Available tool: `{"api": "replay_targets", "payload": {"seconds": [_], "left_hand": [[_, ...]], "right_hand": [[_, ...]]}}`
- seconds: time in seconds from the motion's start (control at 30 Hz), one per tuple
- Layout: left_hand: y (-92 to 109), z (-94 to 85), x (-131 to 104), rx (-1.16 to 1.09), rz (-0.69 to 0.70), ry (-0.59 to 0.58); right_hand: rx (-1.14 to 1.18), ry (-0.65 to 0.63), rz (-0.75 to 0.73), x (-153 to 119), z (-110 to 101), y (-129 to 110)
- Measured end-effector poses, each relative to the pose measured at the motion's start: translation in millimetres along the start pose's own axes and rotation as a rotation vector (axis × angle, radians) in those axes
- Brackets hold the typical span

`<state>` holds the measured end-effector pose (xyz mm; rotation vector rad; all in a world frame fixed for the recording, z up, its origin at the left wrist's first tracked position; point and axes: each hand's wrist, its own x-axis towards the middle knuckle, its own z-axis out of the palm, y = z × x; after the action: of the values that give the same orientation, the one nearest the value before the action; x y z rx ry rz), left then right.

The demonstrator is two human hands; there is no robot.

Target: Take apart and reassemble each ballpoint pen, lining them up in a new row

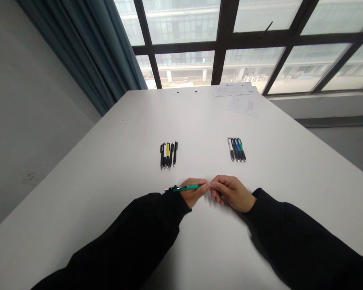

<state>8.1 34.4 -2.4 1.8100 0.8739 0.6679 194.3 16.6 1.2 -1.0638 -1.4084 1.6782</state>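
A green pen [190, 187] lies almost level across my left hand [192, 197], its clip end pointing left over the black sleeve. My left thumb and fingers are closed on the pen near its tip. My right hand [234, 194] meets the left one there, its thumb and forefinger pinched together around the tip, which they hide. Beyond my left hand, several pens [168, 150], mostly black with one yellow and one white, lie side by side. Past my right hand rests another row of pens [237, 149] in white, black, blue and green.
Both hands are over a broad white table [115, 169]. Paper sheets [240, 104] lie at its far right end, and two small dark marks [196, 92] show near the far edge. A blue curtain [97, 52] hangs at the left, and dark-framed windows [184, 64] stand behind.
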Motion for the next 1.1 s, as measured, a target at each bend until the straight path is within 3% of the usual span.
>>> {"api": "replay_targets", "payload": {"seconds": [0.3, 0.43, 0.53, 0.77, 1.1], "left_hand": [[-5.6, 5.4, 0.4, -0.241, -0.061, 0.028], [-5.7, 3.7, 1.8, -0.222, -0.051, 0.018], [-3.2, 1.9, 2.6, -0.186, -0.011, 0.007], [-9.7, 3.4, 1.4, -0.124, -0.060, 0.055], [-7.5, 1.7, 1.6, -0.139, -0.071, 0.031]], "right_hand": [[-0.075, 0.032, -0.129, -4.8, -1.3, 0.6], [-0.094, 0.023, -0.172, -3.5, -1.0, 2.5], [-0.021, -0.003, -0.161, -1.4, -0.8, 4.5], [-0.022, -0.009, -0.064, 0.4, -3.6, 2.3], [0.040, -0.003, -0.068, 0.7, -6.2, 5.7]]}}
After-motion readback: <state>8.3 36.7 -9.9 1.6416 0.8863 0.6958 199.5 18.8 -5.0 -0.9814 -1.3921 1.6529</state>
